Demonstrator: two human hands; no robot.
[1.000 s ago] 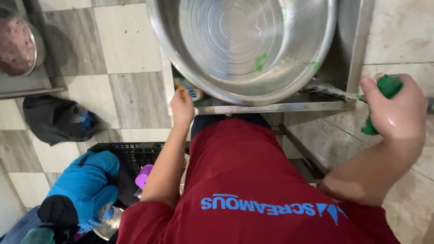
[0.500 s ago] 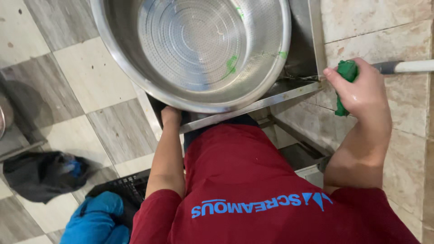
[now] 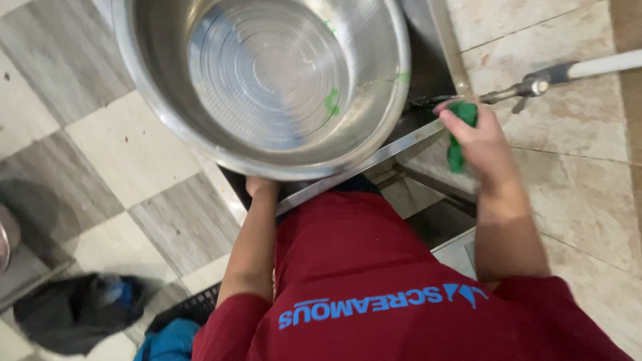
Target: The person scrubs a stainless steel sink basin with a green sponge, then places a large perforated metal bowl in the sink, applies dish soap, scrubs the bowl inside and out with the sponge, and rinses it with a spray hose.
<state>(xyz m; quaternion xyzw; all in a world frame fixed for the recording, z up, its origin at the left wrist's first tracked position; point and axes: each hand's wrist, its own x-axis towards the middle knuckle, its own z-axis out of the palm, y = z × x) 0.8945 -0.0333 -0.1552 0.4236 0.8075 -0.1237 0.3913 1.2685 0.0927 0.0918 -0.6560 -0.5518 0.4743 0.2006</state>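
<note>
Over the sink edge, left hand grips under the steel bowl, holding only green flecks; right hand fingers curl tight around a green scrubber.

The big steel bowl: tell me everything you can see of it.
The steel bowl is large, round and shiny, with faint concentric rings across its flat bottom and a rolled rim. It looks like stainless steel. It holds nothing but a few green smears on its right inner wall and rim. It sits tilted over the metal sink frame, its near edge jutting past the frame. The left hand is tucked under that near edge. The right hand, gripping a green scrubber, is beside it, not touching.
</note>
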